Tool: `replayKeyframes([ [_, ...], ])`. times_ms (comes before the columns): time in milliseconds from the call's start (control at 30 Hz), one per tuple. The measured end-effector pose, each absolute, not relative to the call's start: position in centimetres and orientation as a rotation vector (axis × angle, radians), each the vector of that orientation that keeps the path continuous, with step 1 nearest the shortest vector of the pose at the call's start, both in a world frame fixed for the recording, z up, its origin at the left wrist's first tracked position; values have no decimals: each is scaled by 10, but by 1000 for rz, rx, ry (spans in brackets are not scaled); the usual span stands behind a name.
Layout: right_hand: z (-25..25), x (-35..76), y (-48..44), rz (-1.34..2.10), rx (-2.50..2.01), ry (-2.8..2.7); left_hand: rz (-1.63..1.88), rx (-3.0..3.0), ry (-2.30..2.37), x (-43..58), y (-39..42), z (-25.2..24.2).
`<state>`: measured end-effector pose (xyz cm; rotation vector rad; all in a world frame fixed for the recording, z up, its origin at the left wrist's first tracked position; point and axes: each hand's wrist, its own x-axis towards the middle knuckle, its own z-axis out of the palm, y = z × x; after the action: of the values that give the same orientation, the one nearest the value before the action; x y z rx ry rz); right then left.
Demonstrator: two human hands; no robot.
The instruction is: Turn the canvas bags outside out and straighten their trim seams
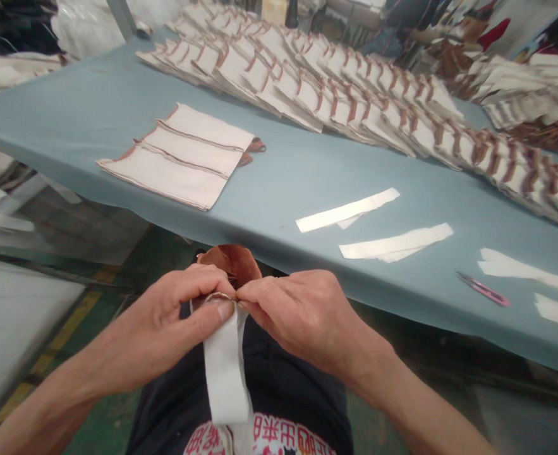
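My left hand (191,309) pinches a white strip (226,373) near its top, thumb pressed on it. The strip hangs down over my lap, against a pale fabric piece with a brown edge. My right hand (302,303) is closed in a pinch at the same brown edge, its fingertips touching my left fingers. Behind the hands a brown piece (234,259), perhaps leather, curves up by the table's front edge. What lies between the right fingertips is mostly hidden.
On the blue-covered table (279,208) lie a cream fabric panel (188,151) with brown seams, white strips (349,208), and pink-handled thread snips (485,289). Overlapping rows of cream pieces with brown edging (335,101) run along the back. A white surface (18,341) stands at left.
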<state>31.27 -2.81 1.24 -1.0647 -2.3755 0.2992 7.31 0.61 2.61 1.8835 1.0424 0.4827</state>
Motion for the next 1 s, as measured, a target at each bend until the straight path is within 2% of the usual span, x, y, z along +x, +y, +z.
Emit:
replayKeyframes([
  [433, 4, 304, -27, -171, -1038, -2298, 343, 1766, 1067, 80, 9, 8],
  [567, -4, 302, -29, -78, -1100, -2238, 308, 1707, 1054, 83, 9, 11],
  [800, -5, 310, -30, 348, -1165, -2236, 317, 1648, 998, 84, 7, 15],
  [1000, 10, 314, -29, 249, -1098, -2250, 354, 1698, 1065, 84, 6, 19],
])
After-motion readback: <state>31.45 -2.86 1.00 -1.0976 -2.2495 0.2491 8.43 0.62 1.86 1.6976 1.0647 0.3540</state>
